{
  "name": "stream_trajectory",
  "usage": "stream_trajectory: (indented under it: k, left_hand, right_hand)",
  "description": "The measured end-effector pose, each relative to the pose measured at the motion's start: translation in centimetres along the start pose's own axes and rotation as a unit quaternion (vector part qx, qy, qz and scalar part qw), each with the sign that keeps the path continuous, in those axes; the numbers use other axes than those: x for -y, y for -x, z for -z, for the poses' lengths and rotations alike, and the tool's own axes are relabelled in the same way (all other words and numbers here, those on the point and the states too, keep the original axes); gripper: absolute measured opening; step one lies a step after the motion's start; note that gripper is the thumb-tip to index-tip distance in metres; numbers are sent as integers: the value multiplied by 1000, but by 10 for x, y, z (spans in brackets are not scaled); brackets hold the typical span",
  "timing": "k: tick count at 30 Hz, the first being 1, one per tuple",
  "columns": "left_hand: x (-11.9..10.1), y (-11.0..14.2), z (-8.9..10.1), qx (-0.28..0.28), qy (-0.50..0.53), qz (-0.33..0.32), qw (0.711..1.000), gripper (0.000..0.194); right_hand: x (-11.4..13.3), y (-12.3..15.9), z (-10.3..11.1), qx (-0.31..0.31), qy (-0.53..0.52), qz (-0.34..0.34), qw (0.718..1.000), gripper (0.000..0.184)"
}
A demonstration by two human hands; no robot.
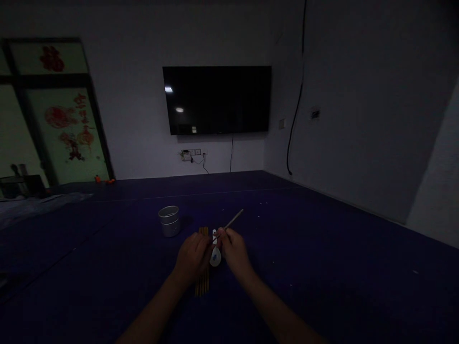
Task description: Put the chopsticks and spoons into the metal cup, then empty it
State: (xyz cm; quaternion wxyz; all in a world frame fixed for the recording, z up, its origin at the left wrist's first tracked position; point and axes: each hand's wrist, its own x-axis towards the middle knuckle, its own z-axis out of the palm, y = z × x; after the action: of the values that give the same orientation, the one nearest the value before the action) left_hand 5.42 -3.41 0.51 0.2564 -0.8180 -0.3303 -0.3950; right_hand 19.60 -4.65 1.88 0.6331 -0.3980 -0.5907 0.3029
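Note:
A thin, pale chopstick slants up and to the right between my two hands. My right hand pinches it near the middle, fingers closed. At its lower end my left hand is curled, with its fingertips closed on the stick. Under and between the hands lies a white soup spoon with a blue mark in its bowl, its handle partly hidden. Several yellowish chopsticks lie side by side beneath my left hand, which covers their middle. To the left, a silver metal cup stands upright.
The dark blue surface carries small white specks. A crumpled clear sheet and a dark holder are at the far left. Behind, a television hangs on the wall, and a black cable runs down at right.

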Motion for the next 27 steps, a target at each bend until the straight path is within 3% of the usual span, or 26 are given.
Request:
stream_trajectory:
  k: [9, 15, 22, 25, 27]
  left_hand:
    - [-6, 0, 5, 40, -3, 2, 999, 29]
    - [-6, 2, 0, 40, -22, -8, 999, 28]
    - [-7, 6, -4, 25, -40, 20, 999, 33]
    - [-6, 6, -4, 39, -28, 17, 999, 37]
    - [-6, 4, -3, 53, -18, 23, 998, 40]
  right_hand:
    - [-4, -13, 11, -75, -15, -7, 997, 47]
    - [-7, -12, 11, -38, 20, -5, 999, 45]
    - [-15, -6, 3, 49, 75, 22, 996, 40]
    - [-18, -9, 4, 58, 85, 1, 995, 41]
    - [-18, -15, 12, 48, 144, -7, 988, 39]
